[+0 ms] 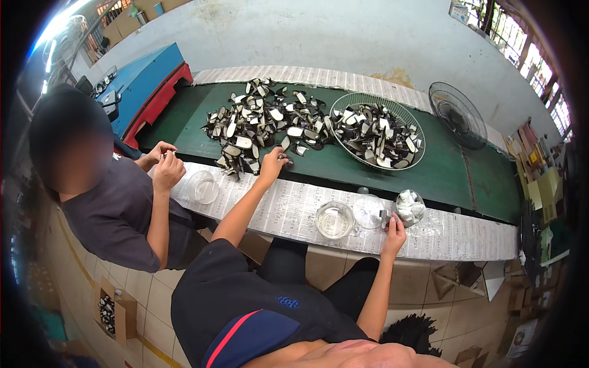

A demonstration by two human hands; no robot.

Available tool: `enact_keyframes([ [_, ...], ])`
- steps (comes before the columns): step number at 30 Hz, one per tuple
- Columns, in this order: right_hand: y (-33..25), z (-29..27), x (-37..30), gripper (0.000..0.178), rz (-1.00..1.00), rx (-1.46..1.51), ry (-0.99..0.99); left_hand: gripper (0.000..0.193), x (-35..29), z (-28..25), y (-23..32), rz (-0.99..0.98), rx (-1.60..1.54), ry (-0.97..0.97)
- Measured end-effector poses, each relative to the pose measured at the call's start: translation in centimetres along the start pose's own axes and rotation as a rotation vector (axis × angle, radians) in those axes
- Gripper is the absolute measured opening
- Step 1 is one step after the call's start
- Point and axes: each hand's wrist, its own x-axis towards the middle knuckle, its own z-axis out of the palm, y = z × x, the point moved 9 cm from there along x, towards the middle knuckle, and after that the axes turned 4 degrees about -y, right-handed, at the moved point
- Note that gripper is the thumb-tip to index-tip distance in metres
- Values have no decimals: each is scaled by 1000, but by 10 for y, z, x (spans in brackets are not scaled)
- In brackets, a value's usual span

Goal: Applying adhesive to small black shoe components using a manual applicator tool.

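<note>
Black-and-white pieces (pixel 257 126) lie heaped upper centre on the green table (pixel 392 175), within arm's reach. At the heap's lower edge the left hand (pixel 273 164) pinches one small piece, fingers together. Right of it sit a clear bowl (pixel 334 219) and a wire basket (pixel 377 132) holding more pieces. Lower right, the right hand (pixel 394 234) grips a small grey object beside a filled cup (pixel 410 207).
</note>
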Motion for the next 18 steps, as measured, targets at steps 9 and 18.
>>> enact_keyframes([
  [9, 8, -9, 0, 28, -5, -27, 8, 51, -114, -6, 103, 151, -240, -659],
  [18, 5, 0, -3, 28, -68, 5, -59, 50, -184, 1, 77, 195, -84, -348],
])
